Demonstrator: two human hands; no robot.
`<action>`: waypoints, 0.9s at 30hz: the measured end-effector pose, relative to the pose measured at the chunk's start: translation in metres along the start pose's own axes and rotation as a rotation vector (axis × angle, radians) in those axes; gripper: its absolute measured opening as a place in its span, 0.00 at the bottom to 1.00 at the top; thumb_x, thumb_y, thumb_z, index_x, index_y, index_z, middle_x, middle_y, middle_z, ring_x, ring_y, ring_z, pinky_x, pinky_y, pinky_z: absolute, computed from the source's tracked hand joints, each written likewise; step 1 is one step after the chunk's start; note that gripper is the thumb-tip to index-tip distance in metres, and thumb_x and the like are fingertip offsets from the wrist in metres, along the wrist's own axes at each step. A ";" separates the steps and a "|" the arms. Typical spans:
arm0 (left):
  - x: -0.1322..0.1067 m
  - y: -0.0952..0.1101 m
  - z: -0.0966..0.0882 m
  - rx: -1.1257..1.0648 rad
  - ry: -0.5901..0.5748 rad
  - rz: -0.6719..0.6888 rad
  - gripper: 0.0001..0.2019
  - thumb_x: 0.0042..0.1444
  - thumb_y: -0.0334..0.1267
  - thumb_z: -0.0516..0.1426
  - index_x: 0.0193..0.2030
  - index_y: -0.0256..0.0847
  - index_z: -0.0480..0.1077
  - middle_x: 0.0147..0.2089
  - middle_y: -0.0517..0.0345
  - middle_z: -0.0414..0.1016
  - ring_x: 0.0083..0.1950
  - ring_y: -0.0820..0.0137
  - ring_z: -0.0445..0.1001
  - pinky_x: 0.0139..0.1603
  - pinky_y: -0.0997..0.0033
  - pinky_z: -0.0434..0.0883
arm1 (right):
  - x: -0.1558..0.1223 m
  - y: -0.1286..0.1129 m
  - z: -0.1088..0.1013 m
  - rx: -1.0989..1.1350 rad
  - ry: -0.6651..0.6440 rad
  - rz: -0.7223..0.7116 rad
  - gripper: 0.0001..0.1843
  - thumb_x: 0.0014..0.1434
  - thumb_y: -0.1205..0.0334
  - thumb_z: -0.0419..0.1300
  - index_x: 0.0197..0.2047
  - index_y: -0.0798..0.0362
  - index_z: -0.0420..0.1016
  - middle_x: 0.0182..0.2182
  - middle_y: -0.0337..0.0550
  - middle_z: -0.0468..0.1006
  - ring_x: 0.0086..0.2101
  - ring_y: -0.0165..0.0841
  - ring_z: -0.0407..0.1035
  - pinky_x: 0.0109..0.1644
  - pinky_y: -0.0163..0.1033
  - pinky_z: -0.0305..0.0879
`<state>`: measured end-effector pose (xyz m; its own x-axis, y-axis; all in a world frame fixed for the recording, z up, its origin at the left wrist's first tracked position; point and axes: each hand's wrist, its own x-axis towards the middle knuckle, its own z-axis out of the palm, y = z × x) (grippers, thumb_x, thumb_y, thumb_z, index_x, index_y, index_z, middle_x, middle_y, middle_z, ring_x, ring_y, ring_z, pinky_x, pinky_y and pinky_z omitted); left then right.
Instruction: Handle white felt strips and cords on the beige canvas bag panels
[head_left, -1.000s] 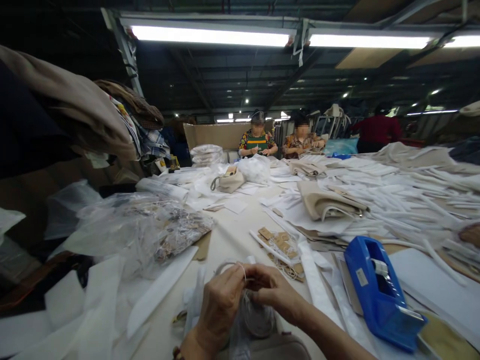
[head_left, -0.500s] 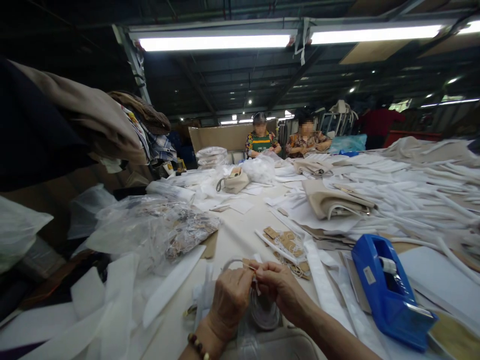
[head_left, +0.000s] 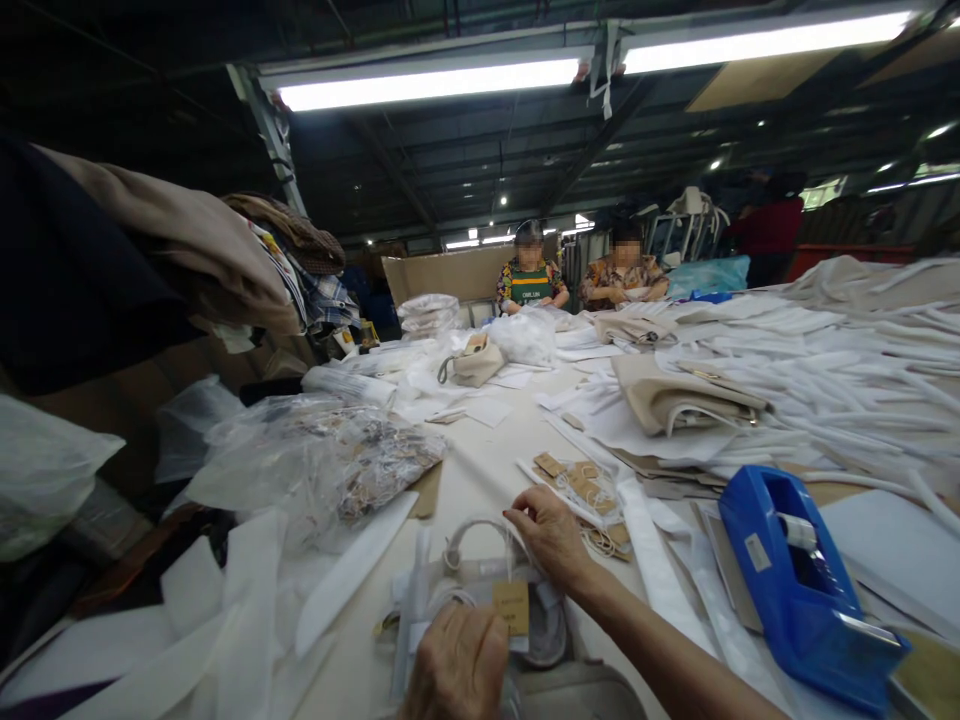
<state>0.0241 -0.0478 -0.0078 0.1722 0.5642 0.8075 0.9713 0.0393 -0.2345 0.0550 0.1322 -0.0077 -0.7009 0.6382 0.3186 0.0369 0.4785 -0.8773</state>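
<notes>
My left hand (head_left: 457,665) is at the bottom centre, fingers curled on a clear plastic-wrapped item (head_left: 480,585) with white handles that lies on the table. A small brown paper tag (head_left: 511,606) hangs just right of its fingers. My right hand (head_left: 551,535) reaches forward over the wrapped item, its fingers bent and pinching the tag's thin white string. A heap of brown tags with string loops (head_left: 581,485) lies just beyond the right hand.
A blue tape dispenser (head_left: 799,580) stands at the right. A clear bag of tags (head_left: 337,460) lies left, white foam sheets (head_left: 225,600) nearer. Beige bags (head_left: 675,400) and white paper rolls (head_left: 840,390) cover the right. Two people (head_left: 577,275) sit at the far end.
My hands, pinched together above the wrapped item, have parted: the left dropped toward me onto the wrapper and the right moved forward. The brown tag now hangs on the item.
</notes>
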 end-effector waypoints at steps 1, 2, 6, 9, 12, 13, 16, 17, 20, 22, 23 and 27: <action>-0.001 0.002 -0.003 0.006 -0.013 0.005 0.11 0.61 0.24 0.43 0.36 0.35 0.65 0.26 0.52 0.72 0.24 0.70 0.70 0.24 0.71 0.66 | 0.000 0.001 0.001 -0.015 0.003 -0.019 0.03 0.47 0.65 0.59 0.23 0.52 0.71 0.26 0.41 0.68 0.29 0.34 0.62 0.38 0.41 0.59; -0.002 0.004 -0.006 0.007 -0.030 -0.002 0.10 0.61 0.24 0.44 0.36 0.35 0.65 0.26 0.52 0.73 0.24 0.70 0.70 0.25 0.71 0.66 | 0.000 0.002 0.001 -0.025 0.001 -0.046 0.03 0.48 0.66 0.57 0.26 0.52 0.72 0.28 0.42 0.69 0.31 0.35 0.63 0.40 0.42 0.60; 0.011 0.002 -0.019 -0.059 -0.043 -0.153 0.09 0.59 0.23 0.47 0.39 0.36 0.66 0.27 0.54 0.73 0.26 0.70 0.71 0.27 0.72 0.67 | -0.011 0.004 -0.007 -0.010 -0.153 -0.222 0.14 0.49 0.71 0.54 0.36 0.49 0.77 0.34 0.43 0.72 0.36 0.34 0.67 0.43 0.39 0.62; 0.035 -0.012 -0.022 -0.201 -0.062 -0.330 0.08 0.59 0.25 0.49 0.35 0.39 0.66 0.25 0.58 0.71 0.26 0.71 0.71 0.28 0.74 0.68 | -0.017 0.004 -0.013 0.014 -0.290 -0.270 0.12 0.48 0.67 0.57 0.34 0.48 0.79 0.32 0.41 0.74 0.34 0.33 0.69 0.41 0.37 0.63; 0.056 -0.039 -0.013 -0.495 -0.274 -0.512 0.04 0.57 0.32 0.57 0.40 0.39 0.67 0.36 0.55 0.76 0.37 0.70 0.75 0.36 0.74 0.72 | -0.016 0.001 -0.016 0.025 -0.305 -0.196 0.13 0.55 0.55 0.55 0.28 0.51 0.77 0.25 0.41 0.74 0.28 0.33 0.68 0.34 0.37 0.61; 0.059 -0.050 -0.007 -0.531 -0.375 -0.602 0.16 0.53 0.33 0.61 0.48 0.38 0.65 0.45 0.51 0.76 0.44 0.67 0.75 0.41 0.72 0.73 | -0.015 0.000 -0.017 0.028 -0.298 -0.159 0.17 0.57 0.52 0.53 0.26 0.51 0.76 0.23 0.40 0.73 0.26 0.32 0.67 0.31 0.36 0.60; 0.056 -0.077 0.012 -0.438 -0.686 -0.724 0.36 0.44 0.31 0.66 0.60 0.37 0.58 0.57 0.41 0.69 0.55 0.61 0.71 0.50 0.67 0.70 | -0.008 -0.003 -0.018 0.036 -0.266 -0.053 0.22 0.59 0.46 0.50 0.26 0.52 0.75 0.22 0.41 0.74 0.26 0.33 0.67 0.30 0.36 0.60; 0.053 -0.082 0.018 -0.404 -0.757 -0.719 0.32 0.45 0.30 0.65 0.58 0.37 0.62 0.54 0.43 0.72 0.53 0.61 0.72 0.49 0.67 0.70 | -0.005 -0.002 -0.018 0.039 -0.256 -0.021 0.23 0.59 0.45 0.50 0.27 0.53 0.75 0.24 0.41 0.75 0.27 0.33 0.68 0.31 0.36 0.61; 0.044 -0.084 0.032 -0.323 -0.862 -0.690 0.07 0.54 0.31 0.59 0.40 0.38 0.73 0.39 0.50 0.79 0.42 0.63 0.77 0.42 0.68 0.70 | 0.011 0.005 -0.017 0.025 -0.220 0.062 0.23 0.60 0.45 0.50 0.29 0.54 0.75 0.26 0.43 0.76 0.28 0.33 0.69 0.33 0.37 0.63; 0.040 -0.080 0.038 -0.261 -0.898 -0.669 0.07 0.59 0.33 0.54 0.35 0.37 0.73 0.33 0.50 0.78 0.37 0.62 0.77 0.38 0.68 0.69 | 0.026 0.014 -0.012 -0.011 -0.205 0.111 0.21 0.61 0.48 0.51 0.28 0.55 0.74 0.25 0.41 0.75 0.29 0.32 0.68 0.35 0.38 0.64; 0.038 -0.078 0.041 -0.236 -0.910 -0.653 0.09 0.61 0.34 0.53 0.34 0.37 0.73 0.33 0.49 0.78 0.37 0.62 0.77 0.37 0.68 0.69 | 0.033 0.018 -0.009 -0.032 -0.210 0.134 0.19 0.61 0.50 0.53 0.28 0.56 0.73 0.25 0.40 0.74 0.29 0.31 0.68 0.36 0.39 0.65; 0.035 -0.076 0.048 -0.183 -0.943 -0.580 0.09 0.61 0.33 0.52 0.33 0.36 0.73 0.31 0.49 0.77 0.35 0.62 0.76 0.37 0.68 0.68 | 0.053 0.035 0.011 -0.076 -0.307 0.233 0.12 0.62 0.55 0.57 0.37 0.57 0.72 0.34 0.39 0.75 0.32 0.29 0.70 0.38 0.40 0.69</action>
<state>-0.0512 0.0082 0.0124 -0.4314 0.9020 0.0182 0.8872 0.4205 0.1898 0.0115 0.1764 -0.0257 -0.8477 0.5301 -0.0186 0.2648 0.3926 -0.8808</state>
